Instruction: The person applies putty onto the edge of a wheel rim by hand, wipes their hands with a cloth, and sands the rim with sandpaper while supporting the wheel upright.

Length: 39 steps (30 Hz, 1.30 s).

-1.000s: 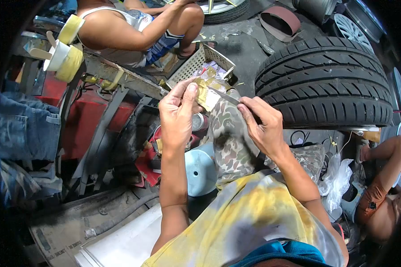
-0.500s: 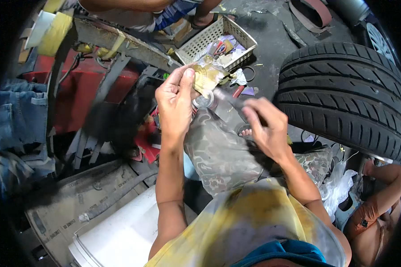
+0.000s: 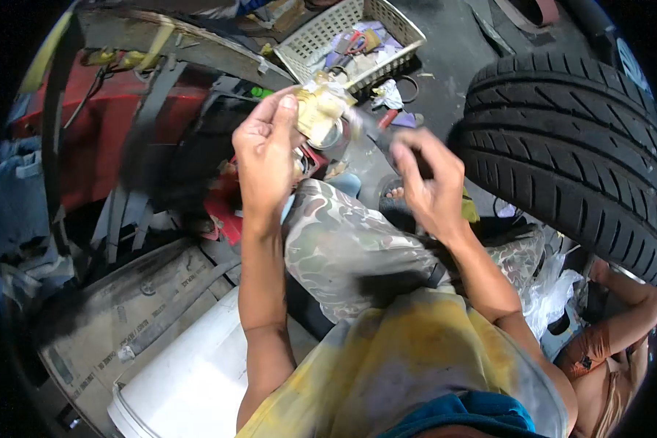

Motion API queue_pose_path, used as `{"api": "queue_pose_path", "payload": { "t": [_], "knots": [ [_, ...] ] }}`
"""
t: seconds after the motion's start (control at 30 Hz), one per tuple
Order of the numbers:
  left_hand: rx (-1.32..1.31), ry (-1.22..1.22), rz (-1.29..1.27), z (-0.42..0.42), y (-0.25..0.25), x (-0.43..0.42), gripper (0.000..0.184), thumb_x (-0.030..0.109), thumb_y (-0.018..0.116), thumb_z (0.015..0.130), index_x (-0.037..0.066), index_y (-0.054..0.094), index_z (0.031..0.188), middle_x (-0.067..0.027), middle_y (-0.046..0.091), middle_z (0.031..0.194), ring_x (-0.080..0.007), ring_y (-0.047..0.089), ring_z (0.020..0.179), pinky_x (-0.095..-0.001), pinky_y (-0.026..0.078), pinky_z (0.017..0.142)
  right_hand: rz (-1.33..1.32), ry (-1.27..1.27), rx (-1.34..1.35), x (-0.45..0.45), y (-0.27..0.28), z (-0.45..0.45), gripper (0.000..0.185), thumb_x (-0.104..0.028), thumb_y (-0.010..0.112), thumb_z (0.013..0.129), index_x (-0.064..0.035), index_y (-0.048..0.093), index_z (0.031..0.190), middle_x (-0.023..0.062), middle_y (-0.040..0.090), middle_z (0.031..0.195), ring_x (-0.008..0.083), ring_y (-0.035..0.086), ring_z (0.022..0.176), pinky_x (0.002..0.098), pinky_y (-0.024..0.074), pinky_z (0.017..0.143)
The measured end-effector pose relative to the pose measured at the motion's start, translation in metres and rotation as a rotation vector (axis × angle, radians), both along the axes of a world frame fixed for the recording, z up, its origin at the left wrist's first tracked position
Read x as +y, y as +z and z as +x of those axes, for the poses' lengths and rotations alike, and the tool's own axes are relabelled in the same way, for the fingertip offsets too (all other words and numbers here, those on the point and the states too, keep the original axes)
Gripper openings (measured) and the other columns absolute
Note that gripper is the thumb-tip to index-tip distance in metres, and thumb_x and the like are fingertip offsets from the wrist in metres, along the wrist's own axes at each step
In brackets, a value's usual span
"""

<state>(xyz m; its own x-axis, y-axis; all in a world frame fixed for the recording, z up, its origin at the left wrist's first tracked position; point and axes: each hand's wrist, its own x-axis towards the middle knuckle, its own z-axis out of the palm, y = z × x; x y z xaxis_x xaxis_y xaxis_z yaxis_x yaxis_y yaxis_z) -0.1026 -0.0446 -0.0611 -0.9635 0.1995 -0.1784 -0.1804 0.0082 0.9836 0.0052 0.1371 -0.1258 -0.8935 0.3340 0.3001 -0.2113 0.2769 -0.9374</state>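
My left hand (image 3: 269, 150) pinches a crumpled yellowish piece (image 3: 320, 113) between thumb and fingers, at the upper middle of the head view. To its right, my right hand (image 3: 432, 182) is closed on the handle end of a blurred, dark, flat tool (image 3: 376, 131). The tool's far end reaches toward the yellowish piece; whether they touch cannot be made out. Just beneath the piece is an open round can (image 3: 331, 137). Below both hands lies my leg in camouflage trousers (image 3: 343, 226).
A cream basket (image 3: 292, 62) of scraps and red-handled scissors stands ahead. A large tyre (image 3: 562, 146) is on the right, with another person's bent leg (image 3: 631, 321) below it. Left are a metal frame (image 3: 146, 124), cardboard (image 3: 124, 314) and a white bucket (image 3: 190, 372).
The view has swung, so the tyre sits farther right and the seated person ahead is mostly out of frame. My right hand and its tool have shifted relative to the yellowish piece.
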Motion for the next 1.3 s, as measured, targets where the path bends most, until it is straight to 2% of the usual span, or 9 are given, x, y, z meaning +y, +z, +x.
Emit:
{"api": "queue_pose_path", "payload": {
  "t": [0.03, 0.2, 0.37, 0.47, 0.73, 0.9, 1.07, 1.17, 1.3],
  "knots": [
    [-0.002, 0.02, -0.039, -0.002, -0.007, -0.002, 0.036, 0.023, 0.062, 0.106, -0.007, 0.066, 0.125, -0.0024, 0.071, 0.091, -0.0014, 0.058, 0.068, -0.0182, 0.049, 0.064, -0.017, -0.042, -0.01, 0.001, 0.002, -0.009, 0.012, -0.004, 0.071, 0.093, 0.0024, 0.071, 0.103, 0.0171, 0.071, 0.092, 0.0333, 0.07, 0.08, 0.0368, 0.0549, 0.074],
    [0.125, 0.173, -0.107, -0.02, -0.021, -0.018, 0.036, 0.022, 0.062, 0.107, -0.009, 0.067, 0.124, -0.0074, 0.075, 0.098, -0.006, 0.066, 0.076, -0.0187, 0.051, 0.066, 0.059, 0.275, -0.209, -0.013, -0.043, 0.009, 0.013, -0.011, 0.067, 0.097, -0.0005, 0.069, 0.105, 0.0185, 0.069, 0.097, 0.0375, 0.069, 0.086, 0.0395, 0.0541, 0.073],
    [0.061, -0.322, -0.569, -0.019, -0.157, -0.055, 0.036, 0.025, 0.056, 0.107, -0.006, 0.07, 0.117, -0.0177, 0.075, 0.101, -0.0255, 0.071, 0.088, -0.0371, 0.054, 0.083, -0.084, 0.097, -0.612, 0.012, -0.154, 0.059, 0.023, -0.02, 0.057, 0.107, 0.0007, 0.066, 0.113, 0.0168, 0.07, 0.079, 0.0184, 0.071, 0.075, 0.0358, 0.0544, 0.07],
    [-0.069, -0.731, -0.705, -0.005, -0.24, -0.029, 0.039, 0.031, 0.058, 0.105, -0.003, 0.07, 0.119, -0.0263, 0.074, 0.104, -0.0402, 0.071, 0.094, -0.0443, 0.053, 0.089, -0.032, 0.008, -0.645, 0.023, -0.203, 0.056, 0.025, -0.019, 0.054, 0.107, -0.0012, 0.062, 0.123, 0.0178, 0.071, 0.083, 0.0307, 0.073, 0.079, 0.0413, 0.0545, 0.077],
    [0.111, -0.245, -0.977, -0.063, -0.365, 0.067, 0.085, 0.063, 0.078, 0.079, -0.006, 0.063, 0.128, -0.0349, 0.062, 0.128, -0.0467, 0.06, 0.121, -0.0492, 0.047, 0.106, -0.011, -0.07, -0.684, 0.011, -0.224, -0.026, 0.027, -0.024, 0.053, 0.105, -0.001, 0.062, 0.116, 0.0202, 0.072, 0.084, 0.038, 0.071, 0.081, 0.0464, 0.0528, 0.079],
    [0.184, -0.101, -0.86, -0.087, -0.393, 0.076, 0.041, 0.041, 0.085, 0.078, 0.005, 0.078, 0.095, -0.0219, 0.076, 0.094, -0.0354, 0.074, 0.093, -0.042, 0.056, 0.087, 0.087, -0.158, -0.603, 0.017, -0.264, -0.048, 0.029, -0.025, 0.054, 0.104, 0.0002, 0.067, 0.095, 0.0179, 0.072, 0.076, 0.0401, 0.071, 0.077, 0.0504, 0.0522, 0.073],
    [0.0, -0.19, -0.66, -0.082, -0.365, 0.058, 0.035, 0.029, 0.085, 0.08, 0.001, 0.077, 0.098, -0.0153, 0.077, 0.093, -0.0219, 0.073, 0.086, -0.0337, 0.055, 0.082, 0.025, -0.211, -0.651, 0.015, -0.274, -0.06, 0.028, -0.025, 0.055, 0.103, -0.0005, 0.067, 0.095, 0.02, 0.071, 0.076, 0.0419, 0.072, 0.08, 0.0522, 0.0531, 0.075],
    [-0.361, -0.209, -0.034, -0.069, -0.343, 0.058, 0.027, 0.018, 0.079, 0.091, -0.002, 0.075, 0.108, -0.0052, 0.075, 0.094, -0.0117, 0.068, 0.085, -0.0253, 0.054, 0.074, 0.129, -0.154, -0.643, 0.008, -0.279, -0.057, 0.029, -0.027, 0.056, 0.103, -0.0005, 0.067, 0.097, 0.0208, 0.071, 0.077, 0.0427, 0.072, 0.08, 0.0516, 0.0533, 0.076],
    [-0.427, -0.113, 0.131, -0.061, -0.335, 0.06, 0.034, 0.016, 0.087, 0.084, -0.006, 0.074, 0.106, -0.0086, 0.074, 0.087, -0.0131, 0.069, 0.071, -0.0264, 0.056, 0.06, 0.007, -0.165, -0.65, 0.007, -0.252, -0.053, 0.029, -0.028, 0.056, 0.103, -0.0014, 0.069, 0.098, 0.0217, 0.071, 0.079, 0.0442, 0.071, 0.081, 0.0521, 0.0525, 0.076]
  ]
}}
